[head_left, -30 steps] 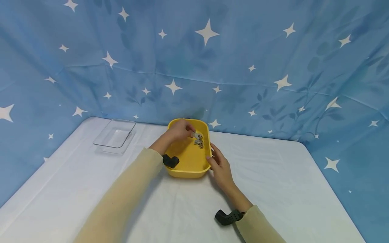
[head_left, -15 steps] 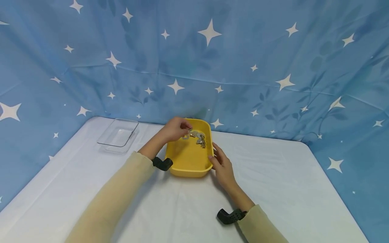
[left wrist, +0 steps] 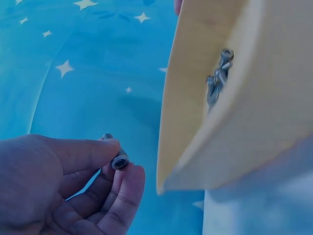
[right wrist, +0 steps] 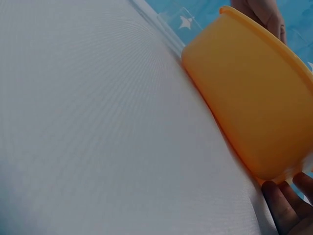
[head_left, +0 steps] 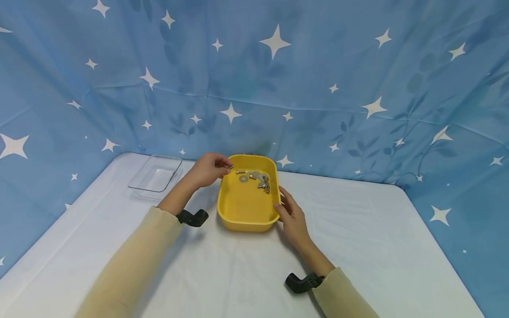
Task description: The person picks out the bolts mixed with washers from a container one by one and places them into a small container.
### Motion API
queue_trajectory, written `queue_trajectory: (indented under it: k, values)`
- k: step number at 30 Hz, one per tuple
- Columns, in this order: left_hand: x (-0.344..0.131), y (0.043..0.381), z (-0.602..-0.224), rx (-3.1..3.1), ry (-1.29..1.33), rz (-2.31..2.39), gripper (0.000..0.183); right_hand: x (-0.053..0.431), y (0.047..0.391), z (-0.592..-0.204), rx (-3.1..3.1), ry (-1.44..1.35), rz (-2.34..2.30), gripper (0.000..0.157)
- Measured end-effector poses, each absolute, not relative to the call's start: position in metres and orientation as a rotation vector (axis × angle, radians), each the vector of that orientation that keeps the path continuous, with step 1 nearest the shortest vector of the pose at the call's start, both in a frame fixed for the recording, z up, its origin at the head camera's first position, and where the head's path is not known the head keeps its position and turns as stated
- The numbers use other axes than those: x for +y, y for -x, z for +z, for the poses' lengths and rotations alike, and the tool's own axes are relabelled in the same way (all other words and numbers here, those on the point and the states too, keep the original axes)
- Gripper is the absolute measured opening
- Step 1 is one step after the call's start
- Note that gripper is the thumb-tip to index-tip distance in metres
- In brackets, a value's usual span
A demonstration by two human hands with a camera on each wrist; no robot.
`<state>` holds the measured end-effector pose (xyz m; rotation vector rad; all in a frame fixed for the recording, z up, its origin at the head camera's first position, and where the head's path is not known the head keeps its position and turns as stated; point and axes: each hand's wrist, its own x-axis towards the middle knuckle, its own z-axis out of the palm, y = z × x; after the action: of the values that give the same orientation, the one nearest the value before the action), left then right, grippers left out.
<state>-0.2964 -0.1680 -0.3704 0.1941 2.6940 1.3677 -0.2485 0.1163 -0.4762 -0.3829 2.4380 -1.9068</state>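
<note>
A metal socket-head bolt point(left wrist: 119, 161) is pinched between the thumb and fingers of my left hand point(head_left: 209, 170), just beyond the left rim of a yellow plastic bin point(head_left: 246, 206). The bolt's hex recess shows in the left wrist view. On the bin's far right side my right hand point(head_left: 293, 221) grips the wall, thumb at the rim and fingers outside. Inside the bin, towards its back, lie a flat washer point(head_left: 243, 179), a separate bolt point(head_left: 241, 172) and a small heap of bolts and washers point(head_left: 264, 184). Individual pieces in the heap overlap.
A clear rectangular glass container point(head_left: 145, 189) stands at the back left of the white-covered table point(head_left: 350, 229). Behind the table's back edge hangs a blue curtain point(head_left: 310, 66) with white stars. Black wrist cameras sit on both wrists.
My left hand has lifted out of the bin and moved left past its rim, carrying the bolt. The right hand stays at the bin's side. The view has shifted slightly.
</note>
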Motion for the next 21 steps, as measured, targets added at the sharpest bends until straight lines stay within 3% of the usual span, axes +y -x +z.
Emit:
queue_trajectory:
  k: [21]
  values:
    - [-0.254, 0.262, -0.377, 2.793, 0.101, 1.539, 0.033, 0.115, 0.250, -0.478, 2.464, 0.376, -1.880, 0.054]
